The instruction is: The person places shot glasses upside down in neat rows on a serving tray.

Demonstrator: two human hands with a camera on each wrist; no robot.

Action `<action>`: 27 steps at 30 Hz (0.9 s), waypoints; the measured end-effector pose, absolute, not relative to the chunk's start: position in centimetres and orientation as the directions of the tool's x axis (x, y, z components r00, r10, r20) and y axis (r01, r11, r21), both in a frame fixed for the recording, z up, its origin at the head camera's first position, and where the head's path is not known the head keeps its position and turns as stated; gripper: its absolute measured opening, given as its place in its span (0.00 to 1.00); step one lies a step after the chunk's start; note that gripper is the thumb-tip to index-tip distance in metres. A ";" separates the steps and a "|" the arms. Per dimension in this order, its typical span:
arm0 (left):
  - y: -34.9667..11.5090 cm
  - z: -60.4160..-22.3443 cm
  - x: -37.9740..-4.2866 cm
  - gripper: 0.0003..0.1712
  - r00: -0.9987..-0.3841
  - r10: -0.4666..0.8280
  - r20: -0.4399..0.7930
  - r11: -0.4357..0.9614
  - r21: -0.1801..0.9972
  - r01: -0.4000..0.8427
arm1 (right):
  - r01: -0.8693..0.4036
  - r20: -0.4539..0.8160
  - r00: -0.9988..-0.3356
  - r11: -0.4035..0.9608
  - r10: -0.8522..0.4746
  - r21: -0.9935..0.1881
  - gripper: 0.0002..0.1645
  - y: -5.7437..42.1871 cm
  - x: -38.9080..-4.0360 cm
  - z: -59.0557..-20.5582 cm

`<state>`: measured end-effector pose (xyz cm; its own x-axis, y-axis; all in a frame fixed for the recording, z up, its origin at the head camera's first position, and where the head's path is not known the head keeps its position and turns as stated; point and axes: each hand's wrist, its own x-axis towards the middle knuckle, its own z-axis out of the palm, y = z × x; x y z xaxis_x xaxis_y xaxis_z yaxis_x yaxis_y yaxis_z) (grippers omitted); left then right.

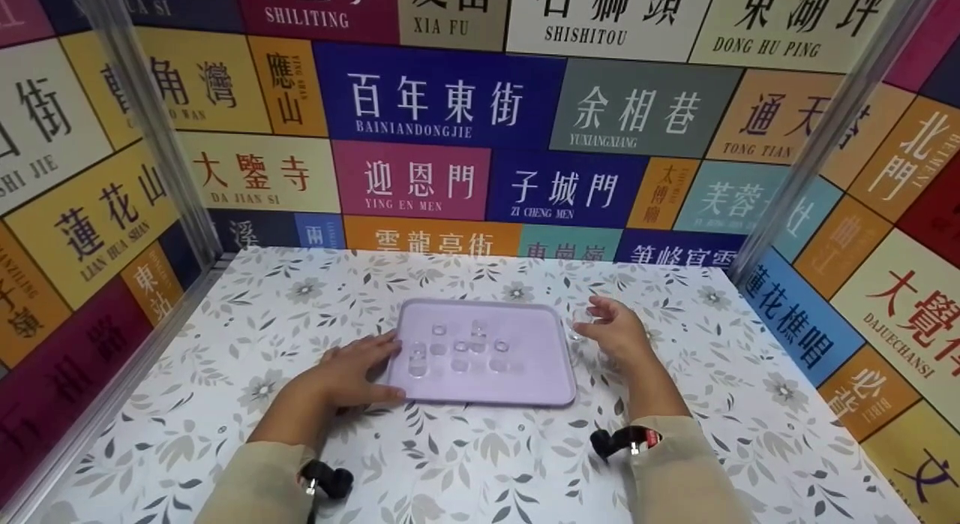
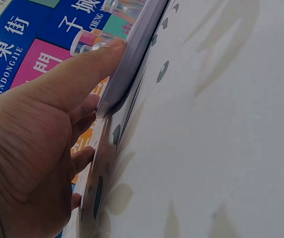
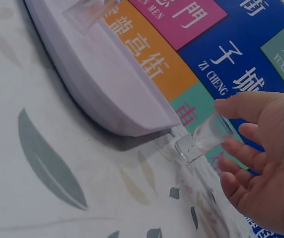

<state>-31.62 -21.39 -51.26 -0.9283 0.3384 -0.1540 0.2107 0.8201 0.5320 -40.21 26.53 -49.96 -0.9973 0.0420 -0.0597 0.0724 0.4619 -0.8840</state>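
Note:
My right hand (image 1: 616,335) pinches a small clear glass (image 3: 204,139) between thumb and fingers, just beyond the tray's right edge. In the right wrist view the glass tilts slightly, its base close over the table. A pale purple tray (image 1: 536,374) with a raised rim lies in the middle. Several more small clear glasses (image 1: 499,356) stand on it, mostly in its left and middle part. My left hand (image 1: 341,374) rests at the tray's left end, fingers spread along the side. Its thumb touches the rim near the front left corner, as the left wrist view shows.
The table (image 1: 465,471) wears a white cloth with grey leaves and flowers. Panels (image 1: 442,96) of coloured street-name signs enclose its back and sides. Clear upright posts (image 1: 154,126) mark the two back corners. Both sleeves carry a dark wrist camera (image 1: 330,479).

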 end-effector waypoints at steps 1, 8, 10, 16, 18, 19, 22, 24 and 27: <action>-21.4 -51.2 -31.6 0.61 -0.928 0.336 -0.158 0.822 0.530 0.207 | 0.082 -0.069 -0.997 0.466 0.044 -0.881 0.45 26.5 -40.2 -50.2; -21.4 -51.2 -31.6 0.61 -0.926 0.334 -0.173 0.824 0.531 0.197 | 0.083 -0.071 -0.997 0.546 0.043 -0.833 0.43 26.5 -40.5 -51.5; -21.4 -51.3 -31.6 0.61 -0.926 0.334 -0.174 0.823 0.534 0.196 | 0.074 -0.060 -0.997 0.581 0.044 -0.811 0.41 26.5 -40.6 -51.8; -21.4 -51.2 -31.6 0.61 -0.926 0.328 -0.185 0.821 0.540 0.183 | 0.052 -0.038 -0.999 0.653 0.036 -0.756 0.37 26.4 -40.7 -52.5; -21.4 -51.2 -31.6 0.60 -0.927 0.329 -0.182 0.822 0.538 0.186 | 0.042 -0.027 -0.999 0.664 0.033 -0.746 0.36 26.4 -40.7 -52.6; -21.4 -51.2 -31.6 0.60 -0.926 0.332 -0.177 0.823 0.534 0.194 | 0.034 -0.019 -0.999 0.673 0.029 -0.739 0.36 26.4 -40.7 -52.7; -21.4 -51.4 -31.7 0.60 -0.927 0.341 -0.156 0.828 0.517 0.217 | 0.013 0.002 -1.000 0.690 0.020 -0.724 0.34 26.4 -40.8 -52.7; -21.5 -51.4 -31.7 0.60 -0.927 0.345 -0.147 0.832 0.505 0.230 | 0.010 0.010 -1.000 0.700 0.025 -0.714 0.32 26.3 -40.8 -52.6; -21.5 -51.5 -31.8 0.60 -0.927 0.344 -0.150 0.831 0.508 0.226 | 0.034 -0.001 -0.999 0.681 0.049 -0.731 0.32 26.3 -40.7 -52.5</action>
<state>-31.76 -21.45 -51.49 -0.9271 0.3436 -0.1499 0.2260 0.8314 0.5077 -40.73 26.34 -52.47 -0.9988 0.0488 -0.0006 0.0337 0.6814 -0.7311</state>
